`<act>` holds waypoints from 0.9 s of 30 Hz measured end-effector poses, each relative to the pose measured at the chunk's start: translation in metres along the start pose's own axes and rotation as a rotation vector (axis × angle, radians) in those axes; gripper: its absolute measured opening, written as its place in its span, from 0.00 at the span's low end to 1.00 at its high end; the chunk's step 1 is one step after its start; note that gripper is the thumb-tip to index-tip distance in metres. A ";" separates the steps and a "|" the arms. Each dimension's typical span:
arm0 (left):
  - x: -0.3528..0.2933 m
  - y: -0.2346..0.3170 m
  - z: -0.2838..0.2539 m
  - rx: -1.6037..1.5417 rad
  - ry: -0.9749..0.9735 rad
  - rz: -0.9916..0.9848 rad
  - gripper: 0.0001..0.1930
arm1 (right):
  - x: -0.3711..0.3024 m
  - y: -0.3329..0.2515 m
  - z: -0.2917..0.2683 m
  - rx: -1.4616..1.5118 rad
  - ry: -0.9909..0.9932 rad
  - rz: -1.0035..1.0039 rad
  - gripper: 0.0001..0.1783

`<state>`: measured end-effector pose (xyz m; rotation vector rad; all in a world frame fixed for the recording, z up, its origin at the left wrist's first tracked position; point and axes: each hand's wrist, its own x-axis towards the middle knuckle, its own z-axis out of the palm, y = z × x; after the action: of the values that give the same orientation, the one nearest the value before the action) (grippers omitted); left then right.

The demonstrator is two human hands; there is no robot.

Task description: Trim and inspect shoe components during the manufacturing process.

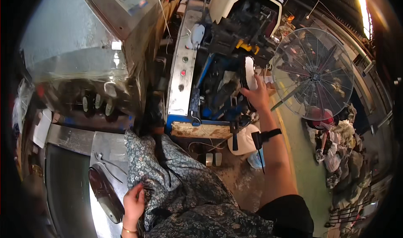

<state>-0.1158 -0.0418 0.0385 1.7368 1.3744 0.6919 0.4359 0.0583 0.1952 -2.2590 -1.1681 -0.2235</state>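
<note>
At the machine, my right hand (257,96) is around the lower end of a dark shoe upper with a white bottom (249,70), thumb to its left and fingers to its right. The shoe stands lengthwise, close under the machine's dark head (235,36). My left hand (133,202) hangs beside my apron (180,171) with its fingers curled together, and nothing shows in it. Just left of that hand, a dark brown shoe (104,192) lies on the metal table (98,145). Above the shoe lie metal pincers (110,166).
A control panel (181,70) with buttons runs along the machine's left side. At upper left stands a big metal cabinet (71,41), with several shoes (98,101) in its opening. A large fan (314,76) and a cloth heap (340,145) are on the right.
</note>
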 end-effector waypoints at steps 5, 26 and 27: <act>0.053 0.072 -0.014 -0.195 -0.092 0.319 0.14 | -0.103 -0.051 0.001 0.152 0.302 -0.276 0.47; -0.033 -0.003 0.001 -1.441 -0.364 -0.474 0.34 | -0.338 -0.265 0.083 1.527 -1.588 -0.298 0.24; -0.024 -0.016 0.011 -1.515 -0.431 -0.418 0.34 | -0.338 -0.266 0.081 1.522 -1.578 -0.300 0.24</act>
<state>-0.1213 -0.0664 0.0202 0.3149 0.4952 0.7221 0.0132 -0.0113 0.1059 -0.5188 -1.3787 1.8978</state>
